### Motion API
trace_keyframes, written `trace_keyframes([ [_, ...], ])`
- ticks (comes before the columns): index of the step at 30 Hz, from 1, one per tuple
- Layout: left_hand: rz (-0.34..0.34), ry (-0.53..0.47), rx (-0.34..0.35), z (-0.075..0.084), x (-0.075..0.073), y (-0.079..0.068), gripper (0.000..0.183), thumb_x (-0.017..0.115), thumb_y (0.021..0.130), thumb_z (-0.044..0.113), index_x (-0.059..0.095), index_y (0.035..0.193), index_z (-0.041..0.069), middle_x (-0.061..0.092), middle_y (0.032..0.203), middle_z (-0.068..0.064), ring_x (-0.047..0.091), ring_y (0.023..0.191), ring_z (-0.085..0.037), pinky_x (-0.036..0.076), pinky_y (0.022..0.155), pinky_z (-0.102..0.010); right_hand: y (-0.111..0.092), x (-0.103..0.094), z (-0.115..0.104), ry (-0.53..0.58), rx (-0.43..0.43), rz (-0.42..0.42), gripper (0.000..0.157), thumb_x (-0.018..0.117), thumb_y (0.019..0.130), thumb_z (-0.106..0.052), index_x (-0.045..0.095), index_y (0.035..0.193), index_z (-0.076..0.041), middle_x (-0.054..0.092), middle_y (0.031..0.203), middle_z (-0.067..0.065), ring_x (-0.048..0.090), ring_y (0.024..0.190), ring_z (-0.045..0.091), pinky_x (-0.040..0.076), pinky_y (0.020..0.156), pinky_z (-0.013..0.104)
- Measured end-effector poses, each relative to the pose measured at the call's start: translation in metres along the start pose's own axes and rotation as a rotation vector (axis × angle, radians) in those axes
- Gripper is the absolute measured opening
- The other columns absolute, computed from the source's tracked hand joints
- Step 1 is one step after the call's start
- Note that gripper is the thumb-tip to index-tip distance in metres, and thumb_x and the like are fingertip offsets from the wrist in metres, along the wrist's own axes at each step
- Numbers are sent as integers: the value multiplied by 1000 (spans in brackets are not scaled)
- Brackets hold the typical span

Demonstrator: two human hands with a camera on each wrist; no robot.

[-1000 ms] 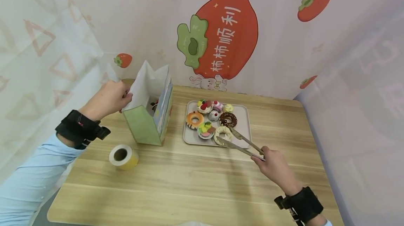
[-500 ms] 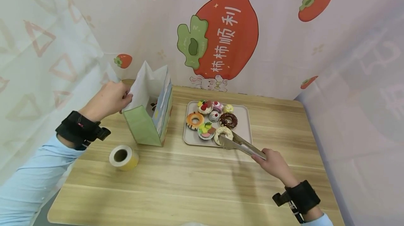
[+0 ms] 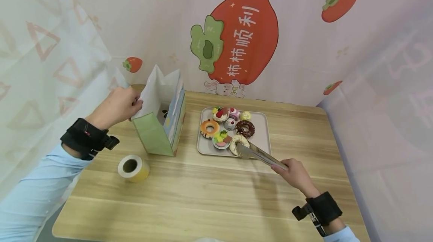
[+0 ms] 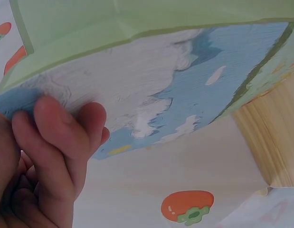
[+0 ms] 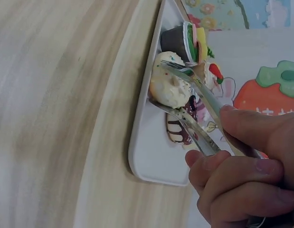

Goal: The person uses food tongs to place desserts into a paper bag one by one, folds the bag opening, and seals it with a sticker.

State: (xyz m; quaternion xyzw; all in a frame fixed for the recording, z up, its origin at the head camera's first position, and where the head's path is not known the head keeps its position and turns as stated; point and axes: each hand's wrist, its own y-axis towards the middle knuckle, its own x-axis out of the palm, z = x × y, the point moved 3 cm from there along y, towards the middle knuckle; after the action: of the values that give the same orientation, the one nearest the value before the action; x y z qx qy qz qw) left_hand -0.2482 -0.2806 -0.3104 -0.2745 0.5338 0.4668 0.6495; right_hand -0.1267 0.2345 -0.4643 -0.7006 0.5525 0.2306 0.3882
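Observation:
My left hand pinches the upper left edge of a green and blue paper bag, which stands with its mouth open. Part of a small dark item shows inside the bag. In my right hand I grip metal tongs. Their tips lie on either side of a white sprinkled donut, on the near edge of a light tray. Beside it are a chocolate donut, a caramel-coloured donut and a fruit-topped cupcake.
A roll of yellow labels or tape stands in front of the bag on the wooden table. More small cakes, one a berry-topped cupcake, sit at the tray's back. Printed curtains hang behind and at both sides.
The tongs' arms have come closer together around the white donut, and my right hand has shifted slightly. My left hand stays at the bag's edge.

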Motion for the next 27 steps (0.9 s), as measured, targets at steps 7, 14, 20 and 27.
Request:
trace_keyframes([
  [7,-8,5,-4,1,0,1,36,53,94,4,53,58,9,51,46,0,46,40,-8,32,45,-25,-2,-3,8,63,61,-18,36,64,95,-40,71,87,-5,45,59,-2,39,52,11,32,49,25],
  [14,-10,-1,-2,3,0,2,36,53,94,4,54,59,9,52,46,1,45,40,-7,33,45,-25,-4,-5,13,126,52,-39,41,62,97,-42,61,73,-8,39,56,-4,31,49,8,29,49,25],
  [20,-11,10,-7,3,-1,4,36,53,95,5,54,58,9,52,46,1,45,40,-8,33,45,-25,-7,-6,22,205,94,-77,45,61,98,-41,54,69,-8,36,55,-3,26,48,9,28,50,23],
  [27,-20,9,8,4,0,6,37,53,95,5,55,59,9,53,46,1,46,39,-7,33,45,-24,-12,-6,35,361,152,-121,38,59,100,-35,63,84,0,38,57,-5,27,48,6,26,46,21],
])
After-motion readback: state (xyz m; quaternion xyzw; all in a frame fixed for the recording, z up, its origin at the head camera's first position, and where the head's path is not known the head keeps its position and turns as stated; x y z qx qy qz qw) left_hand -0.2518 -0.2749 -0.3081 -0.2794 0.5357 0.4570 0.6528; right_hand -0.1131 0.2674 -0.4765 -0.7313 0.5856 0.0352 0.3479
